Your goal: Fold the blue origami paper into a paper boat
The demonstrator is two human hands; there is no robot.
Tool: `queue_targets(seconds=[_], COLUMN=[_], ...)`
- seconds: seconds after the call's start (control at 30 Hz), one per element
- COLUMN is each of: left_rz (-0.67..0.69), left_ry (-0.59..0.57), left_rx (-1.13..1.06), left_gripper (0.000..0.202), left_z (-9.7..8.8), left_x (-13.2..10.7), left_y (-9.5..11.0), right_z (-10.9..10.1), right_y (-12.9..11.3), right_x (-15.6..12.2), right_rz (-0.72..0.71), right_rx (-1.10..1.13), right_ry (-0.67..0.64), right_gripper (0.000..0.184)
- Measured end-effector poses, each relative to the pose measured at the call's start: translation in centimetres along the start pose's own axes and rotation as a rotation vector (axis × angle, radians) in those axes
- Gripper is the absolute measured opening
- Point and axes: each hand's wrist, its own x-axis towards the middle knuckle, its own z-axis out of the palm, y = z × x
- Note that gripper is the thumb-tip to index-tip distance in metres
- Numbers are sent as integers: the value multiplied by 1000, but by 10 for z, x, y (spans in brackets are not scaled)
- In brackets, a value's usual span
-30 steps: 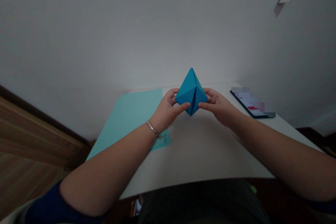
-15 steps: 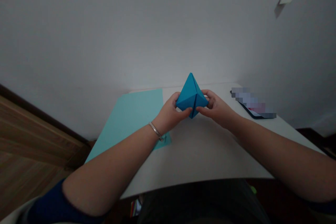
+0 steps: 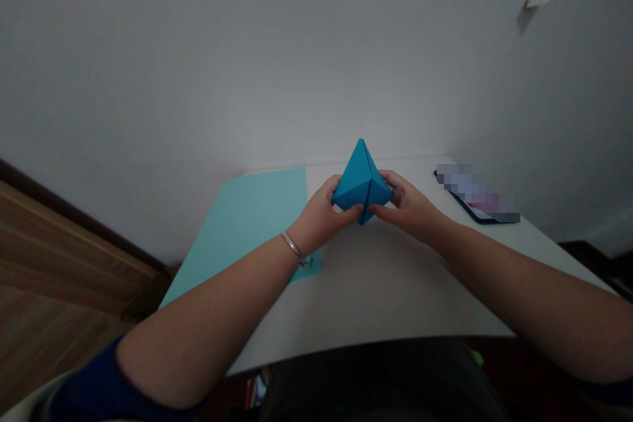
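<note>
Blue folded paper [image 3: 360, 179] lowered slightly, faceted, pointed above, front closed tighter

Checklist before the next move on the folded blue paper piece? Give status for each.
1. Left hand gripping the blue paper piece: ok, thumb across the front.
2. Right hand gripping it: ok, thumb on the front, opposite the left.
3. Front seam fully closed: cannot tell, thumbs cover part of it.
4. Bottom tip off the white table: cannot tell from this angle.
5. Phone apart from both hands: ok, at the right of the table.
6. Teal sheet unobstructed: not ok, left forearm crosses over it.
</note>
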Motion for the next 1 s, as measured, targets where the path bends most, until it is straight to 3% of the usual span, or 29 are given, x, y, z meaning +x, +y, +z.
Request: queue_targets(seconds=[0.17,0.37,0.53,0.6,0.7,0.83,1.0], left_rz=[-44,-76,-66,-53,-33,-30,-71], left_ry=[-1,0,32,47,92,121,79], left_rx=[-115,-273,-212,-245,-242,-176,-27], left_gripper=[40,39,31,28,36,48,44], left_z=[1,1,-1,-2,-3,-5,-3], left_x=[1,1,2,3,4,4,1], left_y=[-1,-3,-5,-8,-13,-14,-12], right_z=[-2,-4,-8,-13,-22,-27,-19], right_y=[0,1,5,7,7,7,10], right_x=[1,2,3,4,5,5,4], right_rz=[102,118,86,11,-192,-395,-480], right_rx=[148,219,149,-17,-505,-1085,-1242], right_ry=[-9,-31,-15,33,115,11,-161], right_gripper=[54,56,37,26,13,9,6])
